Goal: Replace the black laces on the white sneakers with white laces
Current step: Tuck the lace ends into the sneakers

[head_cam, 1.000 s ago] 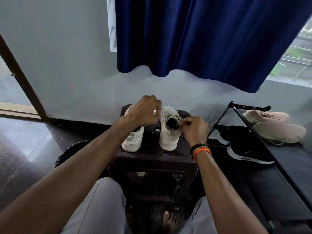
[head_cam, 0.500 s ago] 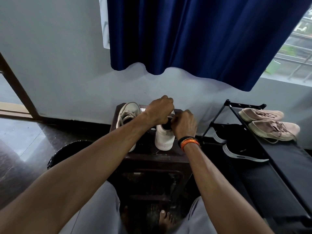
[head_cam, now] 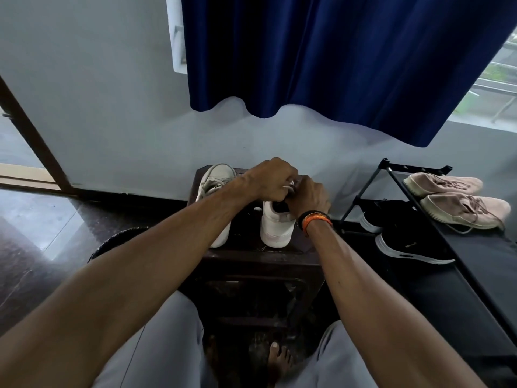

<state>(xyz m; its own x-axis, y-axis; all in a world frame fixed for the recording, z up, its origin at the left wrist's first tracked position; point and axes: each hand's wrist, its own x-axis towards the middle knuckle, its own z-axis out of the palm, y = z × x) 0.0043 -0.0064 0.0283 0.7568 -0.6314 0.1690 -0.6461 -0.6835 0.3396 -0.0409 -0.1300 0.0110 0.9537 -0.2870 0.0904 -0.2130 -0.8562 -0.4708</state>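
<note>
Two white sneakers stand on a dark stool [head_cam: 279, 259], heels toward me. The left sneaker [head_cam: 216, 180] carries pale laces and is partly hidden by my left forearm. Over the right sneaker [head_cam: 275, 226] both hands meet. My left hand [head_cam: 268, 182] has its fingers curled and pinches a white lace [head_cam: 289, 186] at the shoe's opening. My right hand [head_cam: 310, 196], with an orange and black wristband, is curled against the same spot; what it holds is hidden. The front of this sneaker is covered by the hands.
A black shoe rack [head_cam: 436, 247] stands to the right with two beige shoes [head_cam: 458, 203] on top and black shoes [head_cam: 411, 242] below. A blue curtain [head_cam: 335, 65] hangs above. A dark round basket [head_cam: 117, 242] sits left of the stool.
My left hand moved from the left sneaker over to the right sneaker, uncovering the left one. Both hands now meet over the right sneaker's opening.
</note>
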